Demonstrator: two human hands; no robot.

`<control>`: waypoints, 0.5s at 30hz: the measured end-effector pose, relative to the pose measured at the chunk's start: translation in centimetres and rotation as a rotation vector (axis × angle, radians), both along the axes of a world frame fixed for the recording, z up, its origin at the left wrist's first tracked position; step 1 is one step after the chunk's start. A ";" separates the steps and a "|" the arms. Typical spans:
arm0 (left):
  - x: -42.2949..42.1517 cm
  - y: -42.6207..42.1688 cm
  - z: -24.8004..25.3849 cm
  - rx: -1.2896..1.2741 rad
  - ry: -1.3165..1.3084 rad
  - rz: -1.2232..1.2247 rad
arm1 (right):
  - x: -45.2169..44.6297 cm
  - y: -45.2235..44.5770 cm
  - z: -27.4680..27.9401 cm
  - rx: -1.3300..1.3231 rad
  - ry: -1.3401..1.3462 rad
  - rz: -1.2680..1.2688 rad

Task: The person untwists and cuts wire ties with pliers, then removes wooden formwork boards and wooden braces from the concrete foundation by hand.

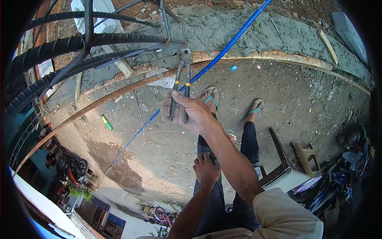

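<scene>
End-cutting pincers (pixel 188 73) with black handles and yellow bands are in my right hand (pixel 191 113); the thumb lies across the handles and the fingers are behind them. The pincers' jaws point up, close to the end of a rebar cage (pixel 119 38); whether they touch its wire I cannot tell. Ribbed bars and thinner bent bars make up the cage at the upper left. My left hand (pixel 207 169) rests on my dark trousers near the thigh, its fingers somewhat apart and no tool seen in it. A blue line (pixel 227 47) passes behind the pincers.
Wet grey mortar (pixel 246 30) lies along the strip ahead, edged by boards (pixel 278 57). A long rusty bar (pixel 103 96) crosses the ground. My sandalled feet (pixel 211 97) stand on dirt. A chair (pixel 306 155) lies at the right; motorbikes (pixel 73 167) stand at the lower left.
</scene>
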State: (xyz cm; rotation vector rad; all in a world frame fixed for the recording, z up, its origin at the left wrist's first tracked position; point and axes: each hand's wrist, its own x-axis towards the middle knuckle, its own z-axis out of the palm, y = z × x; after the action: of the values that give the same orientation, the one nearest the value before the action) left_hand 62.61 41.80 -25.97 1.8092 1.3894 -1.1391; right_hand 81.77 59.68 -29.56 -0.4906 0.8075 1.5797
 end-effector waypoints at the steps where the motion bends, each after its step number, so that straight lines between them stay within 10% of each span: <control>1: -0.1 -0.1 -0.1 0.002 -0.002 0.002 | 0.1 0.0 -0.1 0.002 -0.002 0.002; 7: 0.3 -0.5 -0.1 0.022 0.011 0.025 | 0.2 -0.9 -2.6 0.114 0.049 0.082; 11: 0.4 -0.4 0.2 0.046 0.024 0.026 | 4.0 -4.3 -6.7 -0.136 -1.003 0.896; 15: 0.1 -0.3 0.0 0.044 0.006 0.025 | 5.3 -4.7 -6.8 -0.145 -1.264 1.044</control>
State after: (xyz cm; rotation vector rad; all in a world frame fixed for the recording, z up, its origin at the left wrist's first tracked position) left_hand 62.73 41.45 -25.93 1.8147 1.4477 -1.1101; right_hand 87.03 54.95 -36.33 -1.9611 -0.4239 1.6223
